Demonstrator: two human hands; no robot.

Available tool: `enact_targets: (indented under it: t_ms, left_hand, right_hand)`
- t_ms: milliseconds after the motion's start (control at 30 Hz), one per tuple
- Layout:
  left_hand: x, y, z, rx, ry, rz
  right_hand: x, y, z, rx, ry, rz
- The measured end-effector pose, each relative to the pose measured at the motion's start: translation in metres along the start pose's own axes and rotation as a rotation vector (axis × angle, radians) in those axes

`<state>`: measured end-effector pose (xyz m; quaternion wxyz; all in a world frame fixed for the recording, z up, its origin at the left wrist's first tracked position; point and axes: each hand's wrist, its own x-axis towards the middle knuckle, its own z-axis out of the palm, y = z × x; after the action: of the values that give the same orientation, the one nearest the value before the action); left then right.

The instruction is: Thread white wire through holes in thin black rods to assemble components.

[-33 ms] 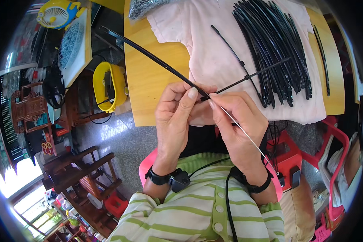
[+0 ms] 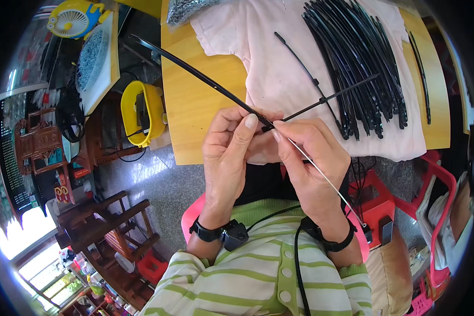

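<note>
Held between the thumb and fingers of my left hand (image 2: 231, 142) is a long thin black strip (image 2: 195, 76), which slants up to the far left. The fingertips of my right hand (image 2: 313, 152) pinch a thin white rod (image 2: 326, 181) at the strip's near end. That rod runs down to the right past my right wrist. What lies between the fingertips is partly hidden. From the same spot a black arm with a small joint (image 2: 323, 101) reaches up right, crossing a slim black strip (image 2: 298, 59) that lies on a pale pink cloth (image 2: 271, 89).
A thick bundle of black strips (image 2: 355, 68) lies on the cloth. Another strip (image 2: 420, 79) rests at the right edge of the wooden table (image 2: 205, 121). Nearby are a clear bag of small pieces (image 2: 187, 10), a yellow bin (image 2: 126, 113) and a red stool (image 2: 376, 203).
The lower end of the white rod shows slightly farther down to the right. Both hands keep the same place and grip.
</note>
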<state>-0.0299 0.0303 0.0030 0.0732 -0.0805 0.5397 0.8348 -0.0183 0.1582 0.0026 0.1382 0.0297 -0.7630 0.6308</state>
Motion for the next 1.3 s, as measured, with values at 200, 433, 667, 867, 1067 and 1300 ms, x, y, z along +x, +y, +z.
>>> enact_targets:
  t_ms: [200,433,667,867,1067,1300]
  left_hand:
    - [-0.004,0.004,0.004,0.009,0.055,-0.06]
    - [-0.003,0.002,-0.004,0.099,0.007,-0.073]
    - [-0.004,0.003,-0.001,0.167,0.005,-0.026]
    - [-0.009,0.008,0.001,0.196,0.021,-0.043]
    - [-0.008,0.002,0.0,0.117,0.052,0.01]
    - [-0.01,0.006,0.004,0.036,0.106,0.026]
  right_hand:
    - [-0.002,-0.003,-0.004,0.045,0.004,0.046]
    - [-0.002,0.002,-0.003,0.144,0.001,0.08]
    - [0.003,-0.01,-0.006,0.429,-0.049,0.48]
    - [0.003,-0.015,-0.007,0.416,-0.045,0.581]
    - [0.004,-0.02,-0.003,0.514,-0.016,0.624]
    - [0.0,-0.017,0.002,0.425,0.015,0.373]
